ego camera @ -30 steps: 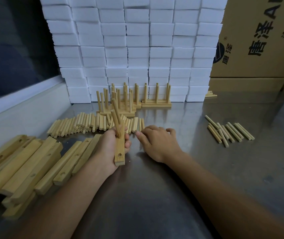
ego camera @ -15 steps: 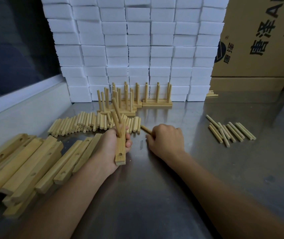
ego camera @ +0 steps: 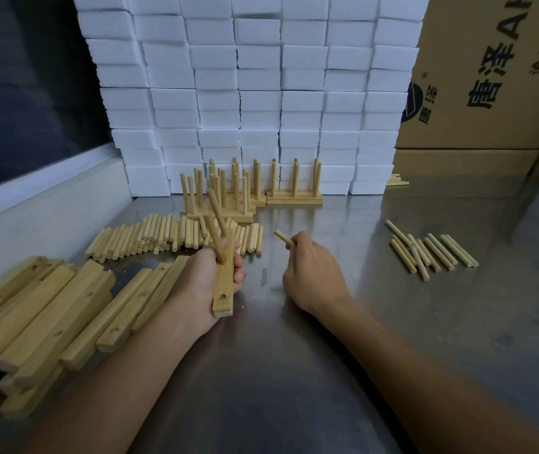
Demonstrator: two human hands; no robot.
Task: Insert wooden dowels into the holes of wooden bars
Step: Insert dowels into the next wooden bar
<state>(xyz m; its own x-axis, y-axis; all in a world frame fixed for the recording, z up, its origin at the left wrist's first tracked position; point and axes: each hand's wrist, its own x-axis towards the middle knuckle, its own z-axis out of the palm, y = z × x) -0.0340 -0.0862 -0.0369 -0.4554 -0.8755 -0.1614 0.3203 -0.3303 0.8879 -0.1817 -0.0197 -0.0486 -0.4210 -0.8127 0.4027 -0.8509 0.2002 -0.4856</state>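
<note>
My left hand (ego camera: pixel 207 283) grips a wooden bar (ego camera: pixel 224 290) held lengthwise above the metal table (ego camera: pixel 294 371). Two dowels (ego camera: pixel 216 221) stand in the bar's far holes, and an empty hole shows near its close end. My right hand (ego camera: pixel 310 273) holds a single dowel (ego camera: pixel 283 237), whose tip pokes out to the upper left, a short way right of the bar. A heap of loose dowels (ego camera: pixel 163 237) lies just beyond my left hand. Bare bars (ego camera: pixel 52 316) are piled at the left.
Finished bars with upright dowels (ego camera: pixel 294 185) stand at the back against a wall of white foam blocks (ego camera: pixel 261 93). A smaller group of dowels (ego camera: pixel 432 253) lies at the right. Cardboard boxes (ego camera: pixel 491 77) fill the back right corner.
My right hand picked a dowel out of the heap, then lifted it and drew back to the right. My left hand kept the bar nearly still.
</note>
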